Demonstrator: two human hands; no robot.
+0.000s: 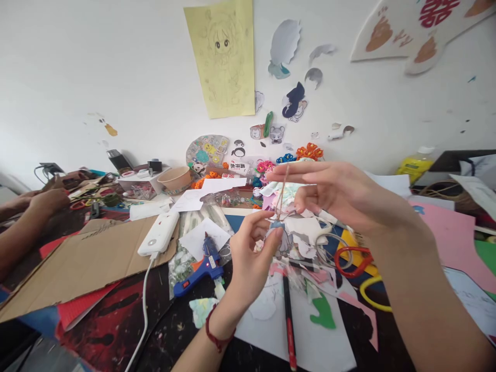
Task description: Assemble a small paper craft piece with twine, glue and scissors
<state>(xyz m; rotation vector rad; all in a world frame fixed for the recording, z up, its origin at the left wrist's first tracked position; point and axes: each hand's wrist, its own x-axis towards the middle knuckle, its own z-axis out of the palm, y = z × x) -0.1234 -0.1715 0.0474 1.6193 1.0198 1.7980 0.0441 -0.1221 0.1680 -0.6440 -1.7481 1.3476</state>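
Note:
A length of brown twine hangs down between my hands to a small grey-blue paper cutout figure. My right hand pinches the upper twine between thumb and forefinger. My left hand, with a red cord bracelet on its wrist, grips the top of the cutout with its fingertips. Behind the figure lies a heap of paper scraps, partly hidden by my hands.
A blue hot glue gun and a white power bank with its cable lie left of my hands, beside a cardboard sheet. Red-handled scissors lie right. A co-worker's hand rests at far left.

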